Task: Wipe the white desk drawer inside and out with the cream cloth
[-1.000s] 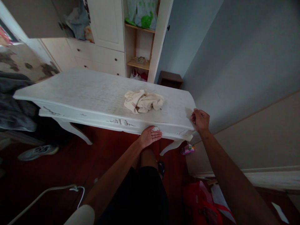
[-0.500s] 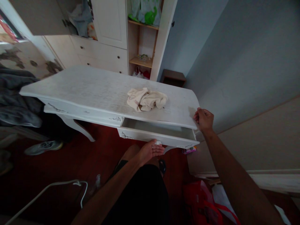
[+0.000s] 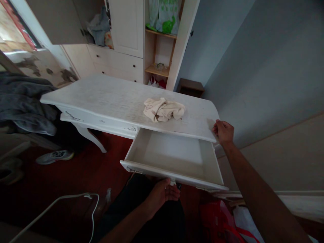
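A white desk [image 3: 108, 91] with worn patches stands before me, its right drawer [image 3: 174, 155] pulled far out and bare inside. My left hand [image 3: 164, 193] is closed on the small knob [image 3: 172, 182] at the middle of the drawer front. At the desk's right end my right hand [image 3: 224, 131] is closed by the edge of the top; its fingertips touch the corner, and nothing else shows in it. A crumpled cream cloth [image 3: 163, 109] lies on the desk top, above the drawer.
Behind the desk stands a white wardrobe [image 3: 128, 30] with shelves and bags. Dark grey clothes [image 3: 25, 101] hang at left above a shoe [image 3: 55, 157]. A white cable [image 3: 55, 199] and a red bag [image 3: 215, 216] are low down. A blue-grey wall [image 3: 278, 60] rises at right.
The drawer has come out much farther toward me, with my left hand on its knob. My right hand has stayed at the desk corner. The view has shifted slightly.
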The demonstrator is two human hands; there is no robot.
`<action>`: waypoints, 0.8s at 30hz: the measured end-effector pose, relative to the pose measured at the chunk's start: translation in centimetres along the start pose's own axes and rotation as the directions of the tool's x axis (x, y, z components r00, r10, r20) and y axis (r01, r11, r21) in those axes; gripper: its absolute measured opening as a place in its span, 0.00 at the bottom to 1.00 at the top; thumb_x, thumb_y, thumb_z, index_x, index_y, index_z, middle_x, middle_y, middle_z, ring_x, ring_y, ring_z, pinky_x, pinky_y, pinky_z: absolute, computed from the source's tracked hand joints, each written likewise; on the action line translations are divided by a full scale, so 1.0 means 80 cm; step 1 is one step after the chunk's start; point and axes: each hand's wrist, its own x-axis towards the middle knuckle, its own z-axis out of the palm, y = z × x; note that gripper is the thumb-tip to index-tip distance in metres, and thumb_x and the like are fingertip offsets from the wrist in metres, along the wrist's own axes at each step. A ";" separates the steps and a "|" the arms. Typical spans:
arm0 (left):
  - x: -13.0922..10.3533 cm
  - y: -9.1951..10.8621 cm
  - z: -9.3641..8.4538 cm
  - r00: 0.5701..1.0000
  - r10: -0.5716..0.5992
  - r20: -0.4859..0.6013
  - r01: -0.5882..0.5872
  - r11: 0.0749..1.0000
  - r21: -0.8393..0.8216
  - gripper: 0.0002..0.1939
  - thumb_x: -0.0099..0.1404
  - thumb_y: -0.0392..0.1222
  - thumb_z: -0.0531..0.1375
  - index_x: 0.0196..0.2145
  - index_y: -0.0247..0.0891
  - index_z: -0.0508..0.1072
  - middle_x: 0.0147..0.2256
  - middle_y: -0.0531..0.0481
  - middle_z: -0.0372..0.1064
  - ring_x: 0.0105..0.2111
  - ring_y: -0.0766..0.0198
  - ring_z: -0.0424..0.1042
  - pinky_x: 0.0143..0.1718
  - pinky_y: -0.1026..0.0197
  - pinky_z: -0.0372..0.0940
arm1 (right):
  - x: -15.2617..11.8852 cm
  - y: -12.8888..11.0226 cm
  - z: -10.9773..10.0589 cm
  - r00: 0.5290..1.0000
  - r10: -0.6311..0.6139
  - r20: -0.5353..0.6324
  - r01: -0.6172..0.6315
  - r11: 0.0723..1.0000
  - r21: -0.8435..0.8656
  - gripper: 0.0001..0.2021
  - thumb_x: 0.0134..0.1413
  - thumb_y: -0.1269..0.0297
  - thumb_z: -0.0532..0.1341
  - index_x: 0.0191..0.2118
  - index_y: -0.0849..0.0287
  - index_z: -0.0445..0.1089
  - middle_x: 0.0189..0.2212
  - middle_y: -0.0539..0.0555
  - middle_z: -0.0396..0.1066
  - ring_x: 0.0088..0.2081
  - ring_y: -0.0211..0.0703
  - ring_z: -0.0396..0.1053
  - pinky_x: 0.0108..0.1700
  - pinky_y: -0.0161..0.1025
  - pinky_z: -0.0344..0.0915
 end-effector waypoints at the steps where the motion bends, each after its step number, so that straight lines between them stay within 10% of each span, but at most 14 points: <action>1: -0.004 -0.007 0.000 1.000 0.001 -0.009 -0.001 1.000 -0.010 0.29 0.51 0.63 0.67 0.30 0.28 0.77 0.30 0.40 0.76 0.30 0.59 0.75 0.36 0.57 0.68 | 0.000 -0.001 0.000 1.000 -0.002 0.001 0.002 1.000 -0.002 0.16 0.47 0.55 0.64 0.19 0.60 0.67 0.12 0.47 0.64 0.14 0.30 0.57 0.15 0.28 0.52; 13: -0.026 -0.102 -0.015 1.000 0.005 -0.018 -0.007 0.992 -0.128 0.28 0.51 0.64 0.66 0.28 0.32 0.73 0.28 0.42 0.74 0.26 0.60 0.73 0.31 0.57 0.66 | -0.005 -0.009 0.003 1.000 -0.005 -0.003 0.005 0.998 -0.067 0.17 0.47 0.52 0.64 0.18 0.60 0.66 0.12 0.48 0.64 0.15 0.31 0.58 0.15 0.29 0.53; 24: -0.028 -0.125 -0.042 0.996 -0.004 -0.088 -0.002 0.998 -0.068 0.23 0.50 0.59 0.68 0.29 0.33 0.75 0.30 0.41 0.75 0.30 0.56 0.74 0.37 0.53 0.67 | 0.000 0.001 0.002 1.000 0.002 -0.001 -0.002 0.999 -0.044 0.16 0.47 0.53 0.63 0.18 0.59 0.66 0.12 0.47 0.63 0.14 0.30 0.57 0.15 0.28 0.53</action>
